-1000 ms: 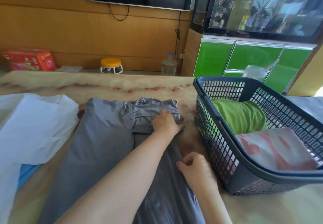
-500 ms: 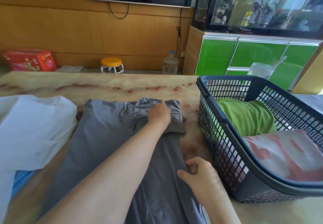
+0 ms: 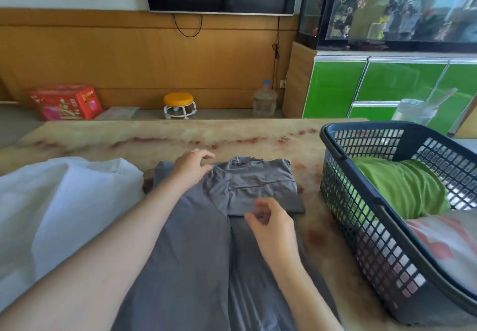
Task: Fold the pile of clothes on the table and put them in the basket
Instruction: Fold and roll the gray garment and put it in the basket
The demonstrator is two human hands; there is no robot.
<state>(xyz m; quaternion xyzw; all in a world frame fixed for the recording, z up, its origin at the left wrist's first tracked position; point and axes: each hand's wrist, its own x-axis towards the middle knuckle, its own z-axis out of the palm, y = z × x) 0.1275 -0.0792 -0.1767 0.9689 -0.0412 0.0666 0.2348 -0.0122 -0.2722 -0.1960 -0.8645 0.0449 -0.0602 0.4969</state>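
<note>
A: Where's the piece being worked on?

B: The grey garment (image 3: 196, 253) lies flat in the middle of the table (image 3: 180, 137), running from the near edge towards the far one. Its far end is already doubled back into a folded flap (image 3: 260, 186) on the side nearer the basket.

A: And the hands?

B: The left hand (image 3: 191, 169) rests on the garment's far end, just beside the flap's left edge. Its fingers are loosely curved, thumb and forefinger apart, with nothing pinched between them. The right hand (image 3: 273, 223) is over the flap's near edge, half-curled with the thumb apart from the fingers. It's blurred, so I can't tell whether it touches the cloth, but no cloth shows in its grasp.

A: So which step is this?

B: Mid-fold, I'd judge. One part is turned in, while the long body towards the near edge lies unfolded.

A: What does the next move need?

B: Probably a grip on both sides of the cloth, to bring the long part up over the flap or turn the left side in to match. The thin fabric will likely slide and wrinkle, so it needs smoothing before lifting.

A: Then into the basket?

B: Yes. The basket (image 3: 361, 214) stands at the table's right edge, already holding a green garment (image 3: 402, 186) and a red-and-white cloth (image 3: 444, 240). A white garment (image 3: 64, 201) waits at the left edge, unfolded.
</note>
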